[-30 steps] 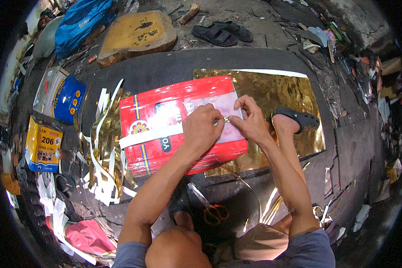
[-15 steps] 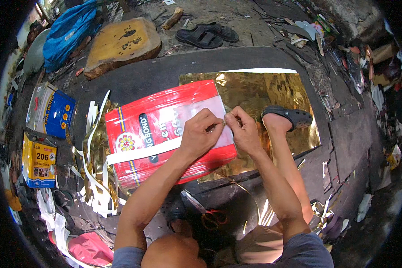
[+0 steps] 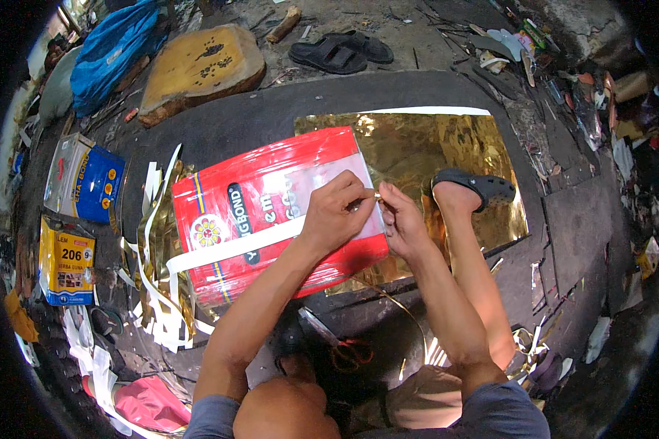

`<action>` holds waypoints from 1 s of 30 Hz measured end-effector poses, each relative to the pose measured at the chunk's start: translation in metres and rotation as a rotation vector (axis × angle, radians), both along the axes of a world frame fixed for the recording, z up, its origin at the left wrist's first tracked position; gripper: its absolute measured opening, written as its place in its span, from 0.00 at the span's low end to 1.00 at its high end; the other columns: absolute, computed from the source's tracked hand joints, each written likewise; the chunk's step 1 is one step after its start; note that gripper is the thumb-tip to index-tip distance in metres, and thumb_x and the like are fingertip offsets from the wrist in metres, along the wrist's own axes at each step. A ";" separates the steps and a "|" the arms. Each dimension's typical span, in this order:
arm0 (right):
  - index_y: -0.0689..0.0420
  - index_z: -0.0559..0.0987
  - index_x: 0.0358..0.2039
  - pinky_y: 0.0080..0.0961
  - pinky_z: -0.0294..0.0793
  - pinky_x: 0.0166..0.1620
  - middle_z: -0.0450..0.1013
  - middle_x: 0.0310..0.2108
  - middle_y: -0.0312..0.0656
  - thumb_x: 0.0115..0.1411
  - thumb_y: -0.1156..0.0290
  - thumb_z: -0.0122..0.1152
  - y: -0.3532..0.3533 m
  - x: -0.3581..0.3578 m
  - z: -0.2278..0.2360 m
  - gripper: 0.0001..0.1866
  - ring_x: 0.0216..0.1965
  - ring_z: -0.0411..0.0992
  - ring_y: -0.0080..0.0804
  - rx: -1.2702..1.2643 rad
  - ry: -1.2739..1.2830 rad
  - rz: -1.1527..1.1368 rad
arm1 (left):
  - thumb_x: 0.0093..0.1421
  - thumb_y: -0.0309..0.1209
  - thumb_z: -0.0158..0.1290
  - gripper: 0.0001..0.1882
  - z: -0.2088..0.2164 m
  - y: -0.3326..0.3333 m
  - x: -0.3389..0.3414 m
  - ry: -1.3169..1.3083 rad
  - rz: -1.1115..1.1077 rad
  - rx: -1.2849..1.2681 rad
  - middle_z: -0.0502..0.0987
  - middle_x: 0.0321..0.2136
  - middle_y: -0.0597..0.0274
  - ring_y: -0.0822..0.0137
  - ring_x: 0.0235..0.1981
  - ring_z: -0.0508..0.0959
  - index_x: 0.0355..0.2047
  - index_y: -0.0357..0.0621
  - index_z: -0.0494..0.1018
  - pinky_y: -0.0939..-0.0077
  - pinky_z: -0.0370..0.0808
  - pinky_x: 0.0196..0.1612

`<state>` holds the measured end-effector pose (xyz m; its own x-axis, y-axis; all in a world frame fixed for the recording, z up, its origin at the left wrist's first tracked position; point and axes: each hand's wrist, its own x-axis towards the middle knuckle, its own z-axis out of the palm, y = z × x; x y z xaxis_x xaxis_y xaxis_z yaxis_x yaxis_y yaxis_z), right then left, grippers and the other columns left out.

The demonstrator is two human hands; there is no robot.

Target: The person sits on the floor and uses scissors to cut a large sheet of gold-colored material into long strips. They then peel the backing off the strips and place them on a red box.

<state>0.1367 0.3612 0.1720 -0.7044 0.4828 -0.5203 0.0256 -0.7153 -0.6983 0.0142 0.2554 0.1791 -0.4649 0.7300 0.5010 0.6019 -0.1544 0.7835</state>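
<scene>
A red can-shaped package (image 3: 311, 154) with a glossy wrapper lies on its side in front of me. A long white strip (image 3: 241, 244) crosses it and runs under my left hand (image 3: 337, 212), whose fingers are closed in a pinch on the strip. Beside it, at the package's right edge, my right hand (image 3: 406, 223) is closed too, its thumb and index meeting the left fingertips. Between the fingertips a tiny gold-and-white bit shows, seemingly the strip's end. Under the package's right side spreads a shiny gold sheet (image 3: 432, 146).
My foot in a black clog (image 3: 483, 192) presses on the gold sheet. Scissors (image 3: 337, 340) lie near my knees. Left are cut strips (image 3: 157, 293), a blue-and-white tin (image 3: 88, 179) and a yellow tin (image 3: 67, 261). A wooden block (image 3: 198, 69) and sandals (image 3: 337, 53) lie beyond.
My right hand has turned and dropped slightly, its fingers now more curled. The fingertips have shifted a little to the right. The white strip's left end has moved slightly left.
</scene>
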 end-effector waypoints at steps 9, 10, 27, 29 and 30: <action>0.64 0.76 0.28 0.37 0.71 0.33 0.73 0.23 0.52 0.65 0.55 0.53 0.022 -0.045 0.021 0.21 0.28 0.74 0.43 1.339 -0.609 0.096 | 0.51 0.22 0.59 0.01 0.000 0.000 -0.004 0.022 -0.008 -0.001 0.74 0.23 0.60 0.66 0.22 0.76 0.26 0.39 0.78 0.73 0.72 0.26; 0.64 0.77 0.30 0.41 0.71 0.36 0.74 0.26 0.56 0.64 0.56 0.52 0.022 -0.048 0.017 0.20 0.32 0.75 0.51 1.388 -0.617 0.092 | 0.51 0.22 0.59 0.01 0.000 -0.001 -0.004 0.034 -0.002 -0.010 0.74 0.23 0.60 0.66 0.22 0.76 0.26 0.39 0.78 0.73 0.73 0.27; 0.65 0.80 0.30 0.40 0.71 0.38 0.78 0.27 0.54 0.64 0.61 0.54 0.031 -0.049 -0.029 0.18 0.31 0.77 0.43 0.949 -0.487 0.042 | 0.50 0.22 0.60 0.02 0.002 -0.003 -0.004 -0.037 -0.002 -0.024 0.76 0.24 0.60 0.69 0.23 0.77 0.26 0.41 0.79 0.76 0.73 0.26; 0.65 0.80 0.31 0.40 0.71 0.39 0.78 0.28 0.55 0.63 0.61 0.54 0.033 -0.048 -0.035 0.18 0.32 0.77 0.44 0.955 -0.498 0.057 | 0.50 0.22 0.60 0.02 0.002 -0.003 -0.004 -0.041 -0.001 -0.022 0.77 0.24 0.61 0.69 0.22 0.77 0.26 0.41 0.79 0.77 0.73 0.26; 0.65 0.80 0.31 0.40 0.71 0.39 0.78 0.28 0.55 0.63 0.60 0.54 0.034 -0.048 -0.039 0.18 0.33 0.77 0.45 0.964 -0.528 0.061 | 0.50 0.22 0.60 0.02 0.002 -0.003 -0.003 -0.046 0.000 -0.024 0.77 0.24 0.61 0.70 0.22 0.77 0.25 0.41 0.79 0.77 0.73 0.26</action>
<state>0.0890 0.3948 0.1330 -0.5410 0.8200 -0.1868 0.5020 0.1367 -0.8540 0.0108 0.2526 0.1807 -0.4870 0.7416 0.4614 0.5653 -0.1351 0.8137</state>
